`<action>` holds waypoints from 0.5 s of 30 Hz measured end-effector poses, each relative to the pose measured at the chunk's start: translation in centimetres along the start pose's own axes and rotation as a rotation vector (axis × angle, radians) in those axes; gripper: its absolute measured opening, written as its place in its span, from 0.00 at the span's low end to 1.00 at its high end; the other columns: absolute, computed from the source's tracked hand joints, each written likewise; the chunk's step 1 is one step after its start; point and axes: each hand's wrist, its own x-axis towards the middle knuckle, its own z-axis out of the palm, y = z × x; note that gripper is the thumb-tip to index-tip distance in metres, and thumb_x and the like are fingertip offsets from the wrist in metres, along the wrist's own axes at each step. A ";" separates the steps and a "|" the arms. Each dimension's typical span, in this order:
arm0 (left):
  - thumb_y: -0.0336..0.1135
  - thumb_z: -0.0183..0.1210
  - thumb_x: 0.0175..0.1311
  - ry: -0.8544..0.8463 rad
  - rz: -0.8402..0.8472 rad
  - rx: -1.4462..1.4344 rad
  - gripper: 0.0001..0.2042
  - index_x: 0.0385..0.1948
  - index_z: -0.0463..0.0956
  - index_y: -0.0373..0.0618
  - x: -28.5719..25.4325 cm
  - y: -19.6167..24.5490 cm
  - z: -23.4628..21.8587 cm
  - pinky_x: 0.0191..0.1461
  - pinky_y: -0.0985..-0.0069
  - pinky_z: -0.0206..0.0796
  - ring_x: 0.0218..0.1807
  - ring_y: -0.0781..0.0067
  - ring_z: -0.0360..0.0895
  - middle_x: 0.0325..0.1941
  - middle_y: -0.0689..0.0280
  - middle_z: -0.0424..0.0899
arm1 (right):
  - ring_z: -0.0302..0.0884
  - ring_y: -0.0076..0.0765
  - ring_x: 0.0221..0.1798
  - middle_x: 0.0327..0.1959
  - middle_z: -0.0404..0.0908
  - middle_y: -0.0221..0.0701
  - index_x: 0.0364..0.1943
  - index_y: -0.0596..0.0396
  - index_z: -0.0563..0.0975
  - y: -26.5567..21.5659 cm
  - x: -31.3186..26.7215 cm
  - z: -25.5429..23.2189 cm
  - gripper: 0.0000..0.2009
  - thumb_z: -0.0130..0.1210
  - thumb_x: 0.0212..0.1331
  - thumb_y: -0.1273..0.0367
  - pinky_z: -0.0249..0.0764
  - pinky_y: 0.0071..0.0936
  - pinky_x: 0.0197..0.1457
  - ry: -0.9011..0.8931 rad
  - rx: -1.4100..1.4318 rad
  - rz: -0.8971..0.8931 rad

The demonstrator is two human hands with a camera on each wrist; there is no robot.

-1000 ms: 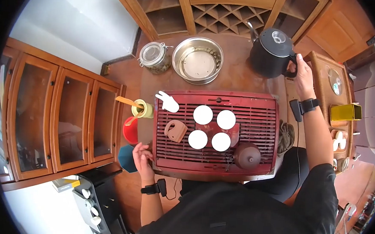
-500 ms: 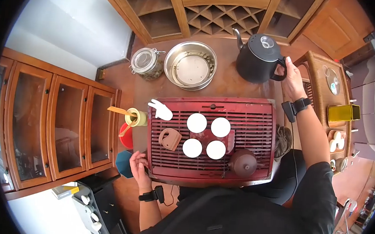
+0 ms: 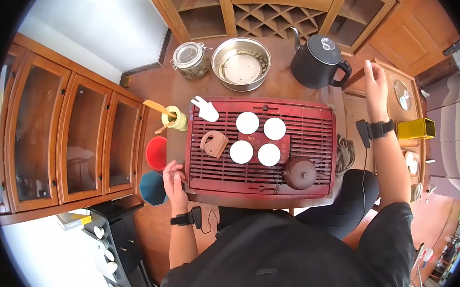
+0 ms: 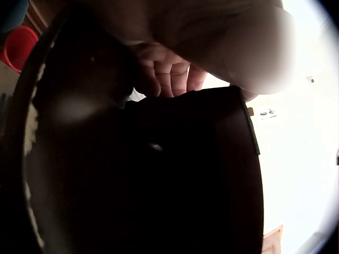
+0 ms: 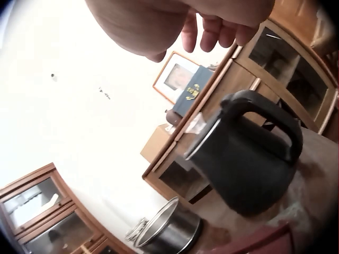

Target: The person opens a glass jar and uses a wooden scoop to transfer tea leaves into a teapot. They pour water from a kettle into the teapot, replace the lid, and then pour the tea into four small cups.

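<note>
A black gooseneck kettle (image 3: 319, 65) stands at the back right of the table, its handle (image 5: 270, 114) turned towards my right hand (image 3: 376, 89). That hand hovers just right of the handle, apart from it, with loosely extended fingers (image 5: 212, 34) and nothing in them. At the front left corner of the red slatted tea tray (image 3: 259, 189), my left hand (image 3: 175, 186) rests by the edge with relaxed fingers (image 4: 177, 79), holding nothing. On the tray are several white round cups (image 3: 247, 123), a brown teapot (image 3: 300, 173), a tan clay piece (image 3: 214, 143) and a white hand-shaped figure (image 3: 205, 110).
Behind the tray are a steel bowl (image 3: 240, 86) and a clip-lid glass jar (image 3: 191, 62). A yellow-green holder (image 3: 174, 118) with wooden tools stands left of it, near a red bin (image 3: 156, 152) and a blue bin (image 3: 153, 188). A crumpled cloth (image 3: 346, 153) lies at the right.
My right hand held the kettle by its handle and moved it left; now it has let go and drawn away to the right. The left hand stays by the tray's corner.
</note>
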 end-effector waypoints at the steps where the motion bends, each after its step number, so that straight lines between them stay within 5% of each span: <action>1: 0.31 0.44 0.77 -0.005 0.007 0.002 0.17 0.63 0.69 0.35 0.0 0.1 0.0 0.46 0.82 0.64 0.38 0.83 0.67 0.51 0.64 0.78 | 0.75 0.19 0.51 0.44 0.80 0.24 0.49 0.60 0.78 -2.2 -1.4 -0.3 0.15 0.57 0.74 0.60 0.69 0.20 0.59 -0.026 0.032 0.006; 4: 0.32 0.48 0.76 0.015 -0.007 0.015 0.18 0.62 0.69 0.36 0.0 0.0 0.1 0.43 0.81 0.65 0.36 0.81 0.69 0.50 0.63 0.78 | 0.73 0.16 0.40 0.36 0.79 0.22 0.45 0.57 0.79 -6.0 -5.3 -0.9 0.11 0.60 0.71 0.62 0.71 0.19 0.46 -0.338 0.146 -0.058; 8: 0.31 0.46 0.78 0.029 0.019 0.020 0.16 0.62 0.69 0.37 -0.1 0.0 0.2 0.41 0.82 0.64 0.36 0.81 0.69 0.50 0.63 0.78 | 0.79 0.28 0.48 0.41 0.81 0.29 0.45 0.55 0.80 -11.5 -9.4 -1.1 0.11 0.65 0.64 0.66 0.74 0.27 0.55 -0.843 -0.134 -0.197; 9: 0.30 0.45 0.78 0.034 -0.003 0.014 0.16 0.62 0.69 0.37 -0.2 0.2 0.2 0.41 0.82 0.64 0.36 0.81 0.70 0.51 0.64 0.79 | 0.79 0.34 0.50 0.43 0.81 0.32 0.46 0.55 0.79 -11.6 -10.0 -0.1 0.13 0.67 0.62 0.67 0.75 0.31 0.57 -0.912 -0.131 -0.356; 12: 0.30 0.44 0.78 0.050 -0.068 0.058 0.16 0.63 0.69 0.39 -0.3 0.1 0.2 0.42 0.83 0.64 0.37 0.82 0.70 0.51 0.65 0.79 | 0.78 0.49 0.56 0.50 0.80 0.41 0.50 0.56 0.79 -10.7 -12.1 2.4 0.18 0.68 0.55 0.71 0.74 0.41 0.63 -0.999 -0.215 -0.705; 15: 0.29 0.44 0.77 0.014 0.017 0.013 0.18 0.65 0.67 0.39 -0.2 -0.8 -0.1 0.42 0.82 0.64 0.37 0.82 0.69 0.51 0.65 0.78 | 0.76 0.53 0.58 0.52 0.79 0.42 0.51 0.57 0.78 -11.3 -14.0 4.1 0.19 0.67 0.54 0.71 0.72 0.43 0.65 -0.978 -0.282 -0.723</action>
